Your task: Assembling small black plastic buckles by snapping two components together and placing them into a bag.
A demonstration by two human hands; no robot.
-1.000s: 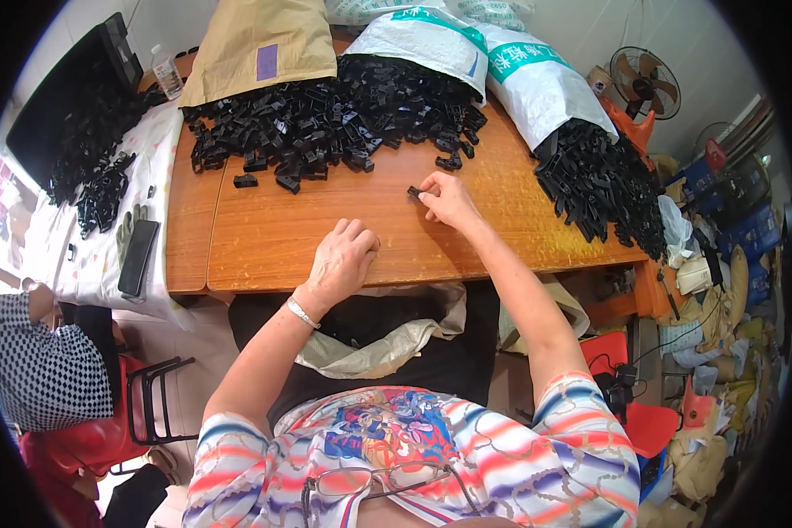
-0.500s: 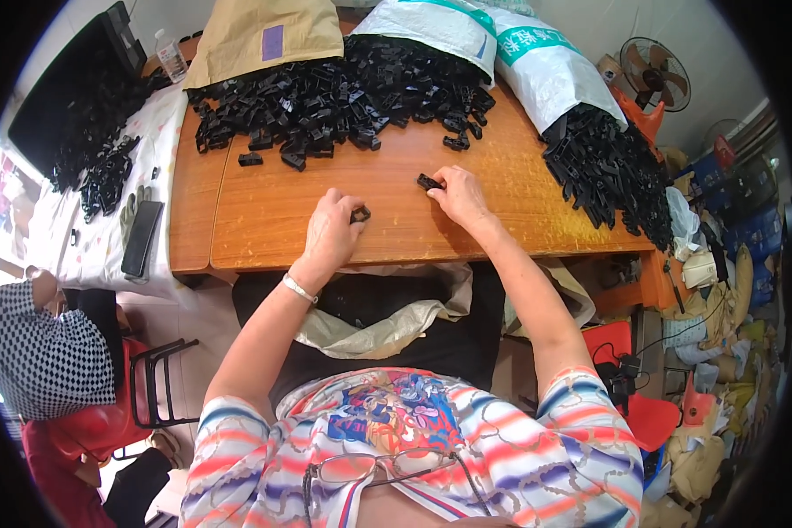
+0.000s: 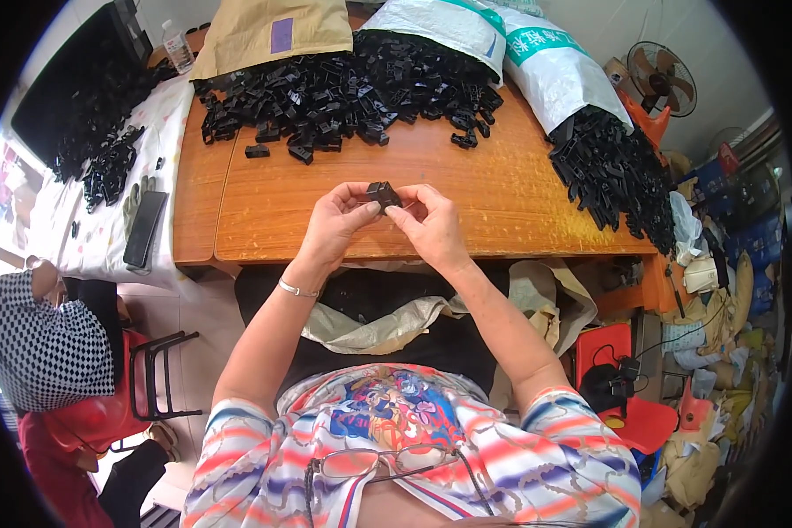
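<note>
Over the near part of the wooden table (image 3: 308, 211), my left hand (image 3: 333, 227) and my right hand (image 3: 435, 232) meet. Between their thumbs and fingers are small black plastic parts (image 3: 382, 193), pressed together at the fingertips. Whether these are joined or only touching I cannot tell, as the fingers cover their edges. Beyond the hands a wide heap of small black plastic pieces (image 3: 326, 97) spills from a brown paper sack (image 3: 273, 40) and a white sack (image 3: 440, 31). A few pieces lie loose at its near edge.
At right, long black pieces (image 3: 603, 167) pour from another white sack (image 3: 563, 70). An open pale sack (image 3: 370, 339) lies across my lap. On the left are a cloth-covered table (image 3: 163, 145), a dark tray (image 3: 145, 231) and a seated person (image 3: 48, 343). A fan (image 3: 660, 75) stands behind.
My hands, apart half a second ago with a black piece each, have come together. The right hand has moved left and nearer to me, bringing the pieces into contact.
</note>
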